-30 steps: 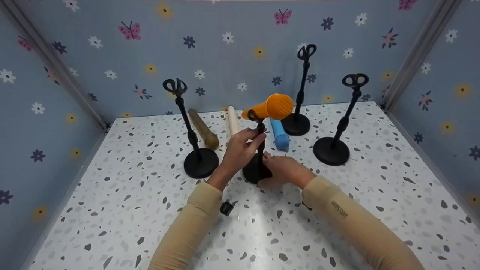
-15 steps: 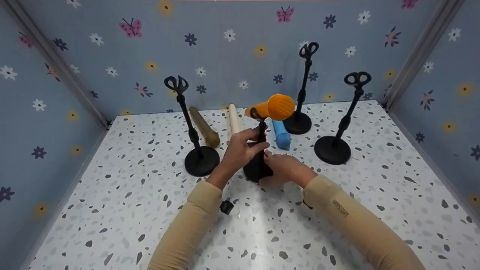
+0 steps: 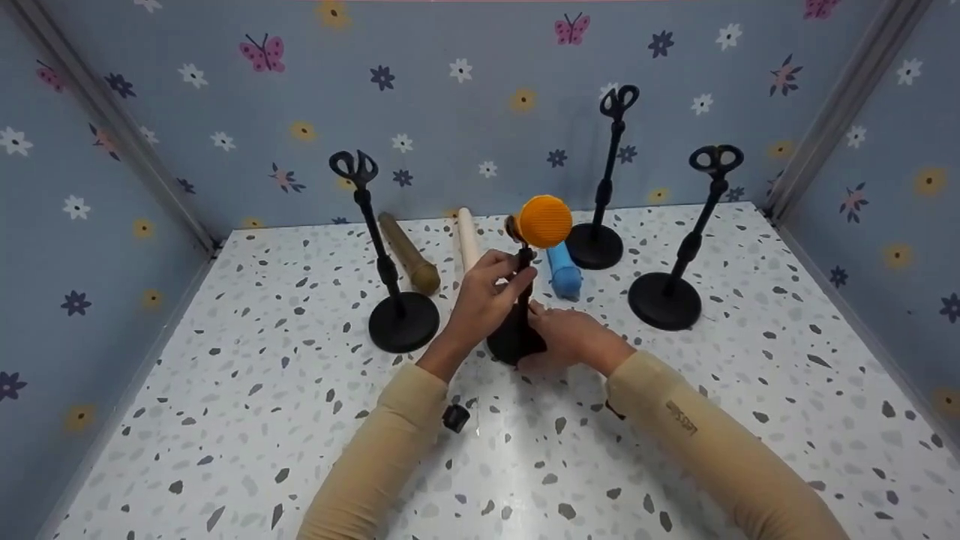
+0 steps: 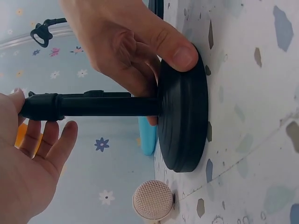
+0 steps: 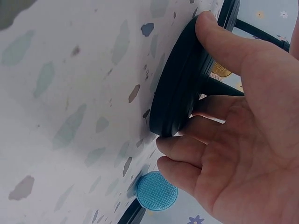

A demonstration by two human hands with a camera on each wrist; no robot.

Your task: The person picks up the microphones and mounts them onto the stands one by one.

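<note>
An orange microphone (image 3: 546,222) sits in the clip of the middle black microphone stand (image 4: 182,116), its round head facing me. With thumb and fingers my left hand (image 3: 480,300) pinches the upper pole at the collar (image 4: 39,107), just under the clip. Lower down, my right hand (image 3: 568,337) grips the round base from its right side, thumb on the near rim (image 5: 208,23) and fingers round the far side. The base stands on the speckled tabletop. Much of the orange handle is hidden behind its head.
Three more black stands with vacant clips surround the middle one: left (image 3: 403,322), back right (image 3: 595,246) and right (image 3: 665,300). Behind my hands lie a brown microphone (image 3: 411,259), a cream microphone (image 3: 467,236) and a blue microphone (image 3: 563,271). A flowered wall (image 3: 480,112) closes the back.
The orange microphone has swung round, from pointing rightward to its head facing me, and its head sits slightly further left. Both hands keep their places on pole and base.
</note>
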